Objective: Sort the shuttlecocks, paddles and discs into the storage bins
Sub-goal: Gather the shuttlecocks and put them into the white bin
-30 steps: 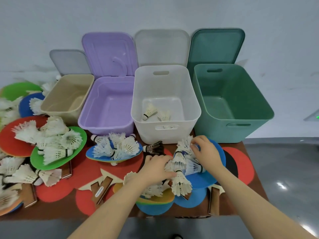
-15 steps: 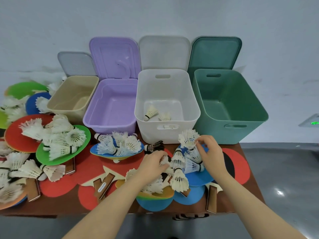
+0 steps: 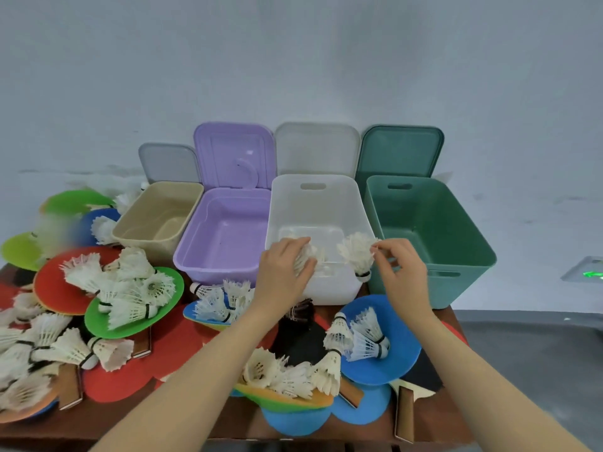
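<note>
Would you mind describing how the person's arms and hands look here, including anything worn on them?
Both forearms are bare as far as the frame shows them: no sleeves, gloves, watch or bracelet show. The left hand and the right hand show no rings on their visible sides, and the nails look short and unpainted, though the picture is slightly soft.

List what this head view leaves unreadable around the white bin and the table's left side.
- White bin floor: the left hand and its shuttlecocks cover it, so the count inside is unknown.
- Right hand grip on the shuttlecock: fingertip contact too small to tell.
- Blue disc at far left: motion blur.
- Left shuttlecock pile: cut by the frame edge.
</note>
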Available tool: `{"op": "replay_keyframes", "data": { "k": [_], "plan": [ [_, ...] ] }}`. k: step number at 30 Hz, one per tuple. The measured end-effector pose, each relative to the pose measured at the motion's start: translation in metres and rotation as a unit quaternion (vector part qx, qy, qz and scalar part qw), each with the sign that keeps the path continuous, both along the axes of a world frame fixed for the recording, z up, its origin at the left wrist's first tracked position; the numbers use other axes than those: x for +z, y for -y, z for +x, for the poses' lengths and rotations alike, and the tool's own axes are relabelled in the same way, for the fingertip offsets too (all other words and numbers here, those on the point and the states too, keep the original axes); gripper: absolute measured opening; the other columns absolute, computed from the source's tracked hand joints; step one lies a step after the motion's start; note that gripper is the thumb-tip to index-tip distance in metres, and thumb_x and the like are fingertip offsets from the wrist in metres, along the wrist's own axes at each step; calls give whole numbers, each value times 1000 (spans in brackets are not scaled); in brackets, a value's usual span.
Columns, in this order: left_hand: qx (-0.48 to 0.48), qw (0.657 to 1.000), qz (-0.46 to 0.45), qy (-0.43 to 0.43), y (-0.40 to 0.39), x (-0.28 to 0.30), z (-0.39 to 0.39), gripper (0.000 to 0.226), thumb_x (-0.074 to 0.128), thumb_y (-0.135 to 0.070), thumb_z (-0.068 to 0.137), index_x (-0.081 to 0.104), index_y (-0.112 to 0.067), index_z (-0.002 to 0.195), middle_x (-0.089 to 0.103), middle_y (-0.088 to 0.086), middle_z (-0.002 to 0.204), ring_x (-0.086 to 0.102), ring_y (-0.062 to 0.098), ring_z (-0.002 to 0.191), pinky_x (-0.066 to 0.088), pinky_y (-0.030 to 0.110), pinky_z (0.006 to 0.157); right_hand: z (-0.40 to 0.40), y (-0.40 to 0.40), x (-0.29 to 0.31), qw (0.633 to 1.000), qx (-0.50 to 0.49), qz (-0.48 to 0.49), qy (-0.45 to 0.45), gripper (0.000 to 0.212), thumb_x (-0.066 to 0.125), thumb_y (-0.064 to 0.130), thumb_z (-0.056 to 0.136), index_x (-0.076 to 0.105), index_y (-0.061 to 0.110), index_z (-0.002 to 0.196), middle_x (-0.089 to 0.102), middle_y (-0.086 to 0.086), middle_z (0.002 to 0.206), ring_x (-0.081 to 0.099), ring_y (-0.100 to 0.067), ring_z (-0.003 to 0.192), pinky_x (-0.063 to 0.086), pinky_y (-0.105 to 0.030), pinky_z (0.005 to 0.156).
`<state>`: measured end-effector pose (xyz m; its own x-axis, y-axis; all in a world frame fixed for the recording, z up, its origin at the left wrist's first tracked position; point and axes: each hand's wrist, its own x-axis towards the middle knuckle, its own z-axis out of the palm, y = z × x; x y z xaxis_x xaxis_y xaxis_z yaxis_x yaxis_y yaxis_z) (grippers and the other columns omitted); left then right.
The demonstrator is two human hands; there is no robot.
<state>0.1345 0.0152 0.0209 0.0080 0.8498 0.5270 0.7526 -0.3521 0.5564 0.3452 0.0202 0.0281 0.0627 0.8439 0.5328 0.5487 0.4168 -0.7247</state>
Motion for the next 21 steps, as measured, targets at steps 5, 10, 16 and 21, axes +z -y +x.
{"op": "replay_keyframes", "data": {
  "k": [5, 10, 16, 21],
  "plan": [
    [26, 1000, 19, -1, -46, 29, -6, 34, 61, -25, 85, 60, -10, 116, 62, 5, 108, 55, 25, 99, 35, 26, 84, -13, -43, 21, 1000, -25, -4, -5, 6, 61, 9, 88, 67, 11, 87, 50, 14, 86, 53, -4, 74, 45, -25, 65],
    [23, 998, -51, 11, -80, 33, -7, 40, 60, -17, 89, 52, -10, 128, 54, 5, 125, 53, 23, 112, 40, 28, 91, -19, -80, 22, 996, -67, -55, 34, 14, 55, 15, 92, 68, 11, 98, 56, 5, 90, 53, -11, 75, 42, -26, 66],
    [28, 979, -149, -139, -81, 18, -15, 52, 51, -33, 93, 36, -18, 141, 40, 2, 143, 41, 24, 126, 35, 36, 101, -15, -83, 5, 987, -36, -136, 71, 24, 52, 18, 94, 63, 16, 115, 57, 4, 108, 53, -7, 84, 39, -23, 69],
    [15, 976, -139, -170, -52, 10, -16, 44, 50, -35, 93, 45, -19, 135, 46, 0, 137, 44, 23, 122, 30, 34, 96, -10, -52, -6, 992, 4, -118, 48, 17, 56, 15, 91, 66, 14, 105, 58, 6, 96, 54, -2, 79, 43, -22, 72]
  ]
}}
